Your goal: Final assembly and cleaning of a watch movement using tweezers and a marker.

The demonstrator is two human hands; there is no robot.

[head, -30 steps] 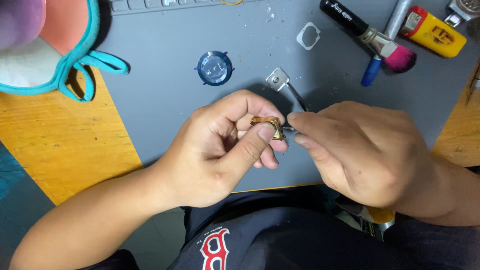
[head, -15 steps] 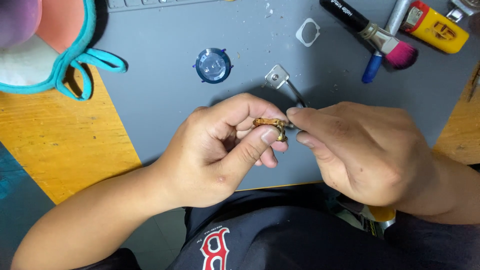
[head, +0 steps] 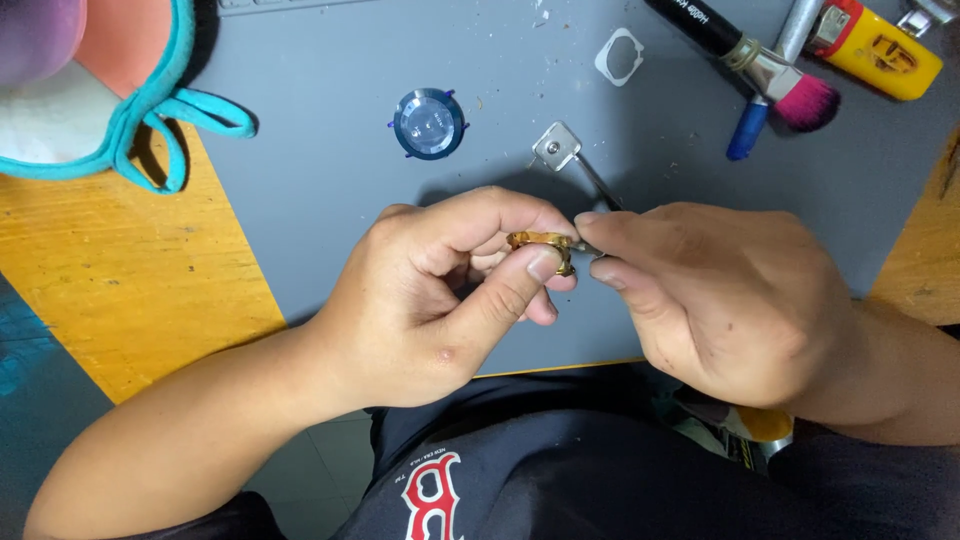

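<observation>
While the left hand [head: 430,300] pinches a small gold ring-shaped part [head: 540,242] between thumb and forefinger at mid-frame, the right hand [head: 720,300] closes its fingers on a thin metal tool [head: 600,190] whose tip meets the part. Part looks light, rigid, smooth (likely slippery); best gripped across its rim, as now. Both hands hover above the grey mat [head: 330,200], clear of it. Blue round piece [head: 428,123] sits upper centre, well apart; white frame [head: 619,55], brush [head: 770,75] and yellow lighter [head: 880,50] lie upper right. Mat's left edge borders the yellow surface [head: 120,290]; bare mat lies above the hands.
</observation>
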